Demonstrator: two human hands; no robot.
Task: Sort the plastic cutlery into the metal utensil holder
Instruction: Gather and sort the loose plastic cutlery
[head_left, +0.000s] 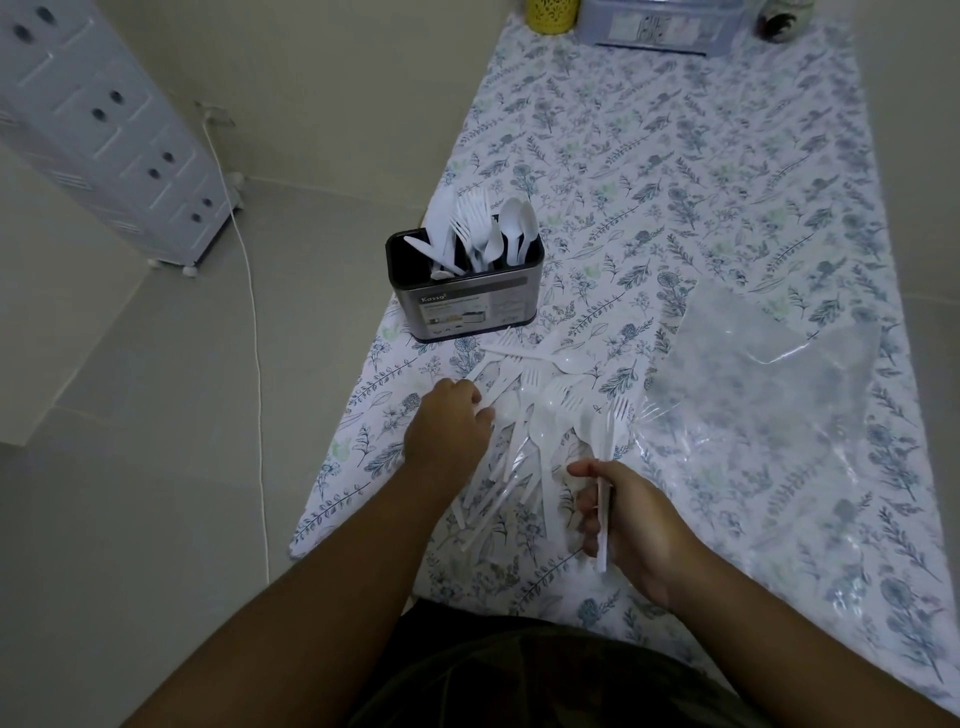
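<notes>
The holder (464, 291) has knives, forks and spoons standing in it. My right hand (631, 525) grips 1 fork (609, 441); my left hand (451, 423), fingers curled, touches the pile (524, 431).

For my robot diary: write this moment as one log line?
right hand: holds fork | left hand: on cutlery pile | holder: partly filled

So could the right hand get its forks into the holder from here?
Probably yes. The right hand grips forks, and the holder stands open-topped beyond the pile, with only flat cutlery lying between; it would reach over that.
</notes>
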